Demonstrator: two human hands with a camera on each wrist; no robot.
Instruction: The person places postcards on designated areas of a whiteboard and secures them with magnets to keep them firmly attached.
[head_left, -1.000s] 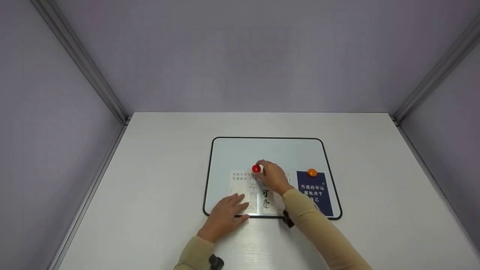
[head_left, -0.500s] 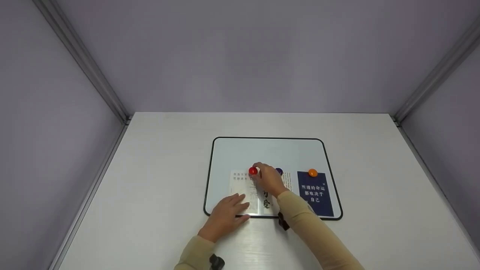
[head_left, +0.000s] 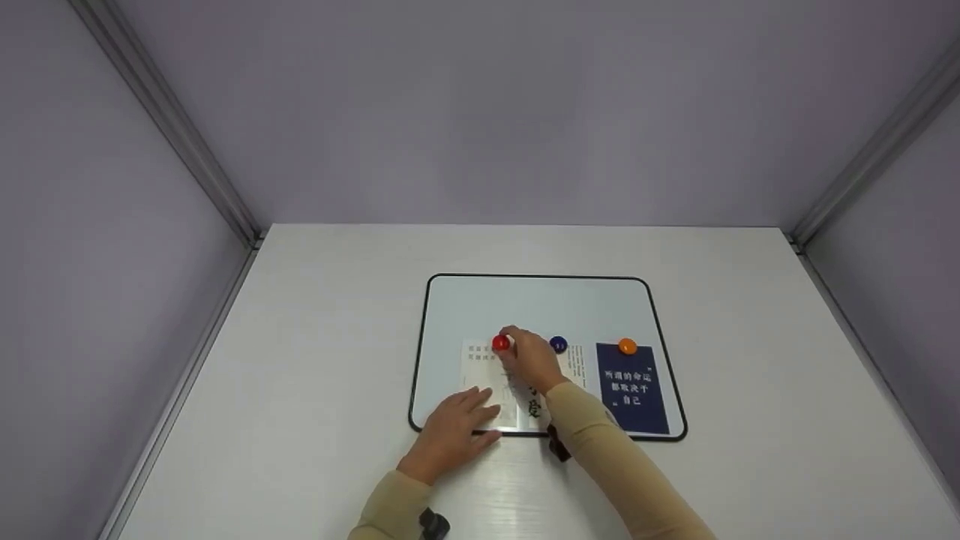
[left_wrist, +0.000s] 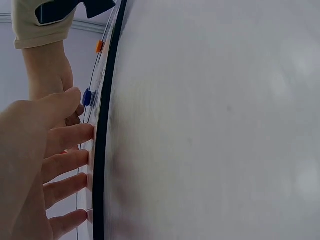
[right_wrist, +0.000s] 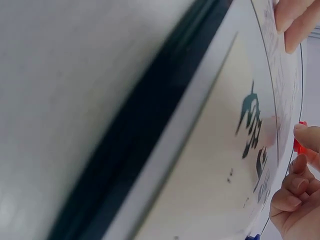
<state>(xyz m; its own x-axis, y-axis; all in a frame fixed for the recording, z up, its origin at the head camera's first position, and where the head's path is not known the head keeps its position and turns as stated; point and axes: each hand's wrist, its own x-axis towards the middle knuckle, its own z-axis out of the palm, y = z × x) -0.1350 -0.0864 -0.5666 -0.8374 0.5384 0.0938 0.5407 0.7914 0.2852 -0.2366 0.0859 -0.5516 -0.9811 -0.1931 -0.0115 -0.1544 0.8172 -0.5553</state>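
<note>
My right hand [head_left: 532, 361] pinches a round red magnet [head_left: 501, 343] between thumb and fingers, at the top edge of a pale printed card [head_left: 480, 373] on the whiteboard [head_left: 540, 304]. In the right wrist view the red magnet [right_wrist: 297, 145] shows partly behind the thumb, with the other fingers curled. My left hand [head_left: 450, 433] lies with fingers spread over the card's lower part and the board's near edge. Its fingertips press on the board's face in the left wrist view. A middle card [head_left: 575, 365] with large black characters is partly covered by my right hand and forearm.
A dark blue magnet [head_left: 558, 344] sits at the top of the middle card. An orange magnet [head_left: 628, 346] is on the top of a navy card [head_left: 637, 416] at the right. The black-rimmed board lies on a white table [head_left: 337, 337] with grey walls around it.
My right hand has moved a little left and down with the red magnet, to the left card's top edge. The dark blue magnet has come into view. The left hand stays in place.
</note>
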